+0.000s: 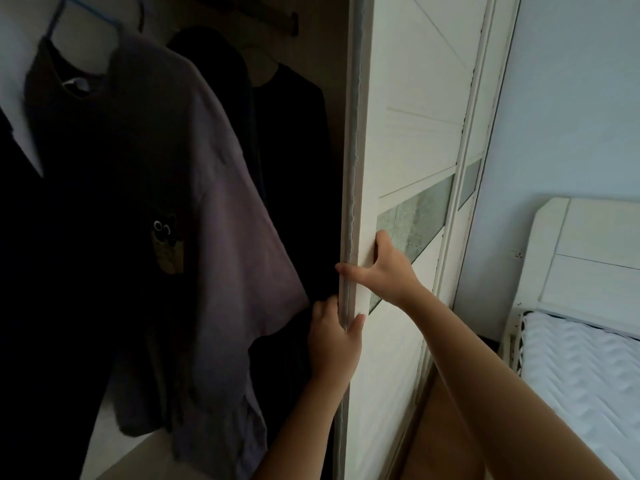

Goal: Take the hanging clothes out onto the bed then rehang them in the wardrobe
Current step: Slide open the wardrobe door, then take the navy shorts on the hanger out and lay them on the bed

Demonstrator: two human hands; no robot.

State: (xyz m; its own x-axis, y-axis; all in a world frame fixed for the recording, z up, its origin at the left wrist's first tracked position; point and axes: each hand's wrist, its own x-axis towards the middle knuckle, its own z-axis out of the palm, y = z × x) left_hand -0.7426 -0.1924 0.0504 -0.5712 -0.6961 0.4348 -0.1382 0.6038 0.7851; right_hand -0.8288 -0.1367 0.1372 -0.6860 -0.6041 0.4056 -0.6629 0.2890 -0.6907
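Note:
Inside the open wardrobe a purple T-shirt (214, 188) with a small cartoon patch hangs on a blue hanger (65, 15). Behind it hang dark garments (291, 140), and another dark piece with a white collar (20, 209) hangs at the far left. The white sliding door (408, 140) stands at the right of the opening. My left hand (334, 337) grips the door's edge low down, fingers inside and thumb on the front. My right hand (381, 268) holds the same edge just above, thumb round the edge and fingers against the door face. The bed (585, 362) lies at the right.
The hanging rail (263, 19) runs across the top of the wardrobe. A pale shelf or floor (124, 434) shows under the clothes. A cream headboard (588, 258) stands against the light blue wall (571, 98). A strip of wooden floor (436, 438) lies between wardrobe and bed.

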